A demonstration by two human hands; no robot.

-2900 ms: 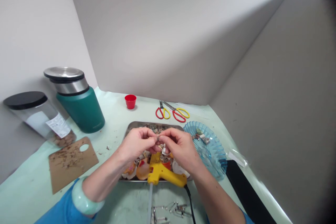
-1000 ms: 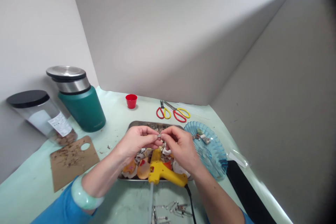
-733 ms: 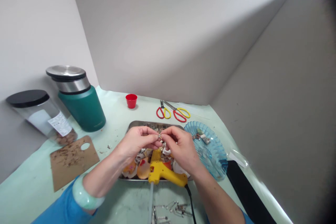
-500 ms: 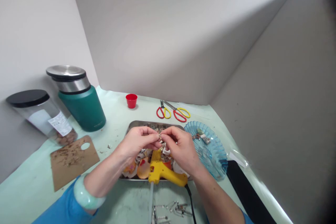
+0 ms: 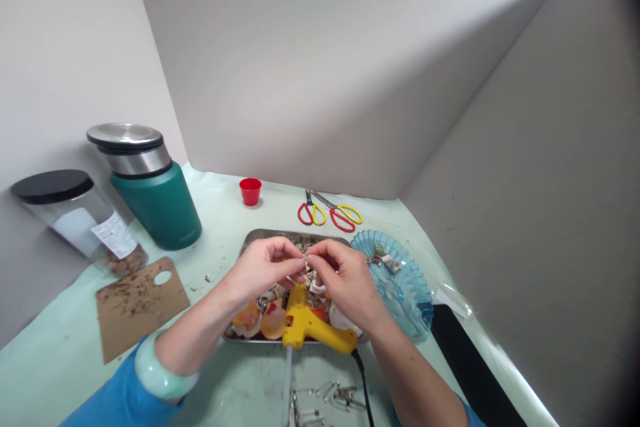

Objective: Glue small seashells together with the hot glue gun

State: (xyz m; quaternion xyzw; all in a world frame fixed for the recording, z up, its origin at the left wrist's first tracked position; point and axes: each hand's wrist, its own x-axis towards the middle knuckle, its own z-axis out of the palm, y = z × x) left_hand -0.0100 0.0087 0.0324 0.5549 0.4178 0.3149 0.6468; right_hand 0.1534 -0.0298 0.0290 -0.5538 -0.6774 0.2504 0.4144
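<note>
Grey panels [image 5: 350, 80] enclose the green-covered counter [image 5: 220, 200]. Across the near rim of one metal tray [image 5: 260, 233] of shells [image 5: 273, 321] lies one yellow glue gun [image 5: 305, 328]. Beyond the tray: one red cup [image 5: 250, 193], two pairs of scissors [image 5: 309, 203]. Right of it: one blue plate [image 5: 405, 310]. Above it, left hand [image 5: 265, 268] and right hand [image 5: 345, 280], each grip narrow, pinch one tiny piece [image 5: 306, 261], largely hidden. Nearer metal bits [image 5: 344, 397], jumbled, cannot be counted.
</note>
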